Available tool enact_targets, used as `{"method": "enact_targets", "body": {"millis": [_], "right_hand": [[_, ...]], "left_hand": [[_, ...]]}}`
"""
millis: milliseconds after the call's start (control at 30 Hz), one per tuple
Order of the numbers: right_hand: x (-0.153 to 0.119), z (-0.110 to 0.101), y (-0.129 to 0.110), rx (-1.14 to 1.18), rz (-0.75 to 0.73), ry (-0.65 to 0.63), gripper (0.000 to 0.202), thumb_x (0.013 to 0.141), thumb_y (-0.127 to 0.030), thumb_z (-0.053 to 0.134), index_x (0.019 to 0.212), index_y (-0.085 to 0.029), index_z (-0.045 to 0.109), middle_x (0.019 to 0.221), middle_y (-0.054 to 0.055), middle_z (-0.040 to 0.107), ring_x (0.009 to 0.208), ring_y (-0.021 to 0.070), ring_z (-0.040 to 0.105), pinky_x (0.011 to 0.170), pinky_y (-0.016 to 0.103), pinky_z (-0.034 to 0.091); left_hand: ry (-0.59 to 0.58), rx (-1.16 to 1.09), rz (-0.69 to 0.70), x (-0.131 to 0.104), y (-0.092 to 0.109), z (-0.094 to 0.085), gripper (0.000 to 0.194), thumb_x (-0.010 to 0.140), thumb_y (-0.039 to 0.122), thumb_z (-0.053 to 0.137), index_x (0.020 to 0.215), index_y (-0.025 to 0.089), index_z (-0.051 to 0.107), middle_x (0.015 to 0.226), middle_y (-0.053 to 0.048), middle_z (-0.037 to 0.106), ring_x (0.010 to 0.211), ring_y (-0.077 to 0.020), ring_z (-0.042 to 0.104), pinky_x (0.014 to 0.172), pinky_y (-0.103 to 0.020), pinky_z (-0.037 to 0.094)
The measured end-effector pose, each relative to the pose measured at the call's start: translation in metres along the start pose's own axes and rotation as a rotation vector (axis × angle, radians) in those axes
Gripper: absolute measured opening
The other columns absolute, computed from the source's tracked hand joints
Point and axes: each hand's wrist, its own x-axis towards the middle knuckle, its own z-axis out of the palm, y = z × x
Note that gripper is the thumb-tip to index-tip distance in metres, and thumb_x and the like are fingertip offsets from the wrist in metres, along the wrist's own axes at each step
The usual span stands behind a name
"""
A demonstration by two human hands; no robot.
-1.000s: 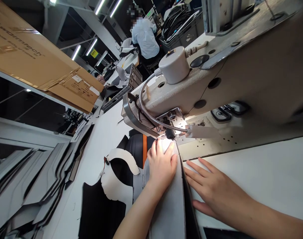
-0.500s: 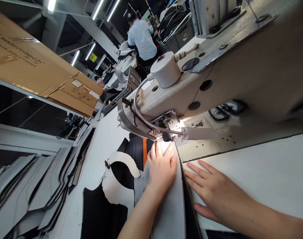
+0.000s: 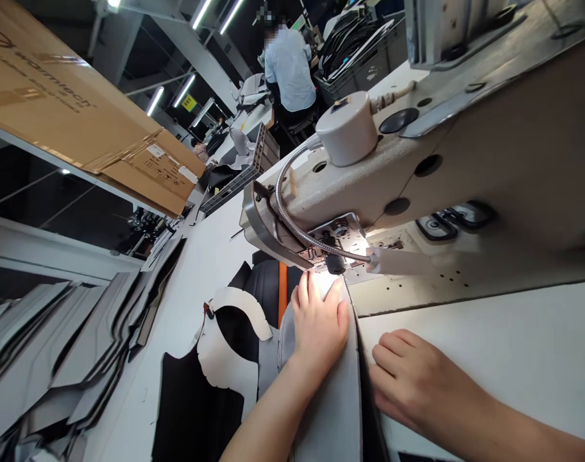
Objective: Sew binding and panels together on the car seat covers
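Note:
My left hand lies with fingers spread on a light grey fabric panel, its fingertips close to the lit presser foot area of a sewing machine. Under the grey panel, a black layer shows along the right edge. Beside that edge my right hand is closed, its fingers curled in and the thumb mostly hidden; whether it pinches the black layer I cannot see. To the left lie a curved white piece, black fabric and an orange strip.
Stacked grey panels fill the left side. A cardboard box rests on a shelf above them. Behind the machine stand a grey crate and a seated person. The white table extends to the right.
My right hand has gone from flat with spread fingers to curled closed beside the fabric edge. My left hand stays on the grey panel. The whole view has shifted slightly.

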Motion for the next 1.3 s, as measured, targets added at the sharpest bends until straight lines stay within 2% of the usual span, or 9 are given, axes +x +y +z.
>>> {"method": "enact_targets", "body": {"millis": [200,300,433,533,700,900,1067,1167,1300], "right_hand": [[-0.001,0.009,-0.001,-0.040,0.002,-0.051,0.027,0.066,-0.003,0.057,0.061,-0.021,0.038,0.061,-0.001,0.043,0.059,0.0178,0.037,0.056,0.032,0.021],[-0.001,0.007,-0.004,-0.039,0.026,-0.059,0.025,0.062,-0.011,0.061,0.064,-0.022,0.040,0.063,-0.002,0.044,0.060,0.0181,0.038,0.056,0.032,0.024],[-0.009,0.003,-0.018,-0.012,0.015,-0.054,0.021,0.066,-0.031,0.064,0.072,-0.022,0.047,0.069,-0.001,0.050,0.064,0.0191,0.043,0.060,0.033,0.032],[-0.018,0.005,-0.032,-0.051,-0.068,0.032,0.007,0.073,-0.014,0.054,0.076,-0.020,0.052,0.074,0.001,0.056,0.073,0.0202,0.050,0.075,0.035,0.037],[-0.032,0.011,-0.044,-0.097,-0.033,0.080,0.026,0.081,-0.006,0.039,0.088,-0.019,0.060,0.084,0.003,0.061,0.083,0.0199,0.054,0.086,0.036,0.039],[-0.051,0.025,-0.053,-0.122,-0.119,0.224,0.043,0.090,-0.002,0.028,0.095,-0.024,0.065,0.091,-0.003,0.063,0.093,0.0129,0.053,0.106,0.036,0.026],[-0.045,0.046,-0.067,-0.027,-0.175,0.373,0.030,0.093,-0.013,0.039,0.094,-0.024,0.068,0.089,-0.004,0.065,0.097,0.0156,0.056,0.110,0.044,0.024],[-0.038,0.050,-0.070,-0.002,-0.163,0.360,0.028,0.093,-0.015,0.041,0.095,-0.024,0.067,0.092,-0.003,0.067,0.100,0.0177,0.057,0.108,0.043,0.028],[-0.032,0.044,-0.067,0.077,-0.158,0.343,0.039,0.095,-0.014,0.033,0.075,-0.022,0.065,0.079,-0.002,0.066,0.086,0.0157,0.061,0.096,0.034,0.041]], "left_hand": [[0.061,-0.044,-0.008,0.016,-0.002,0.006,0.027,0.087,0.028,0.048,0.107,0.025,0.065,0.110,-0.012,0.056,0.110,-0.0312,0.044,0.089,-0.047,0.041],[0.061,-0.060,-0.008,0.021,-0.001,0.006,0.025,0.089,0.029,0.045,0.098,0.026,0.069,0.093,-0.010,0.058,0.098,-0.0288,0.049,0.084,-0.044,0.042],[-0.175,-0.137,0.023,0.006,0.005,-0.009,0.047,0.085,0.042,0.050,0.125,0.018,0.054,0.098,-0.012,0.059,0.091,-0.0289,0.055,0.073,-0.039,0.047],[-0.412,-0.227,0.023,-0.010,0.004,-0.027,0.079,0.078,0.049,0.056,0.142,0.011,0.029,0.104,-0.013,0.060,0.087,-0.0290,0.059,0.068,-0.036,0.048],[-0.602,-0.348,0.041,-0.016,-0.005,-0.047,0.078,0.080,0.043,0.054,0.146,0.020,0.019,0.113,-0.010,0.061,0.097,-0.0277,0.060,0.078,-0.034,0.048],[-0.736,-0.182,-0.025,-0.009,0.003,-0.048,0.080,0.074,0.019,0.042,0.147,0.012,0.011,0.092,-0.013,0.066,0.081,-0.0295,0.063,0.070,-0.037,0.047],[-0.828,-0.701,-0.026,0.007,-0.022,-0.056,0.078,0.073,0.015,0.036,0.147,0.021,0.013,0.101,-0.005,0.066,0.083,-0.0213,0.060,0.080,-0.034,0.046],[-0.833,-0.916,0.015,0.008,-0.029,-0.054,0.077,0.073,0.014,0.034,0.147,0.022,0.014,0.103,-0.003,0.065,0.085,-0.0193,0.060,0.080,-0.032,0.046],[-0.749,-0.530,-0.006,-0.007,-0.009,-0.046,0.078,0.075,0.016,0.038,0.147,0.014,0.008,0.088,-0.009,0.066,0.077,-0.0243,0.060,0.072,-0.036,0.047]]}}
